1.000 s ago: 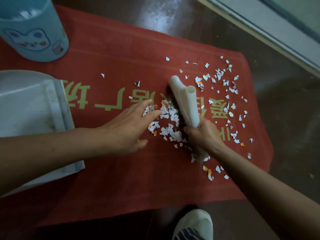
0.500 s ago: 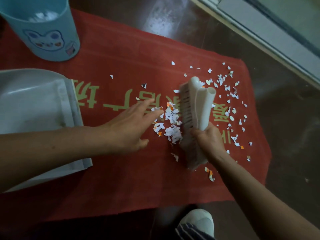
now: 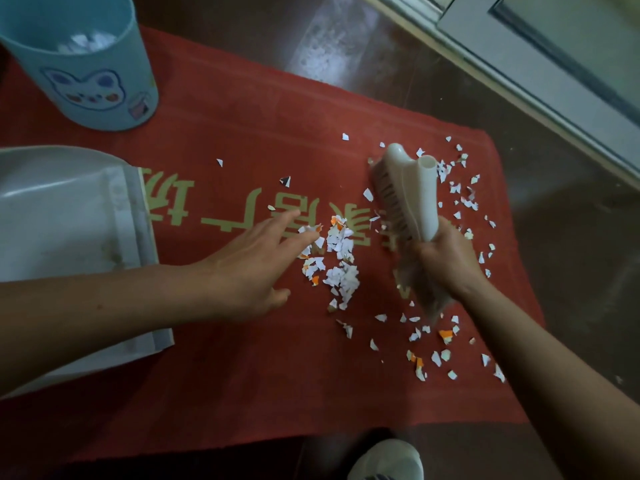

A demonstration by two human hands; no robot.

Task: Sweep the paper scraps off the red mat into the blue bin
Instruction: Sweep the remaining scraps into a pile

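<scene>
Red mat (image 3: pixel 242 375), one bin (image 3: pixel 90 64), one brush (image 3: pixel 414 195)

Head view, close above red mat (image 3: pixel 242 375)

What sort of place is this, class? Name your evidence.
Probably a home doorway floor: a red mat lies on dark glossy flooring beside a pale door frame, with a shoe at its edge.
</scene>
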